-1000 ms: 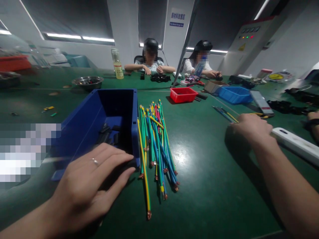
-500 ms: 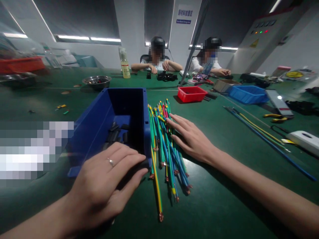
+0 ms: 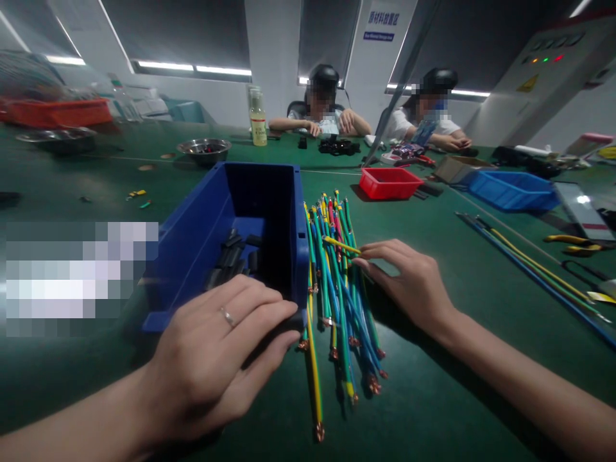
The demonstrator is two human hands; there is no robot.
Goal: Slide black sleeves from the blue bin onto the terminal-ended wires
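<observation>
My left hand is closed at the front right corner of a blue bin, thumb and fingers pinched on a short black piece, mostly hidden by the fingers. Several similar black pieces lie inside the bin. To its right is a loose bundle of cut wires, green, blue and yellow-green, some with bare copper ends. My right hand pinches the end of a yellow-green wire between thumb and fingertips, the wire lying crosswise over the bundle.
Beyond the bundle sits a red tray, with a blue tray further right. Long wires and yellow-handled pliers lie to the right. A metal bowl and a bottle stand behind the bin. Two people sit across the table.
My right hand has gone from resting spread on the bundle to pinching a yellow-green wire, which has turned crosswise. My left hand keeps its grip. The view has shifted a little left.
</observation>
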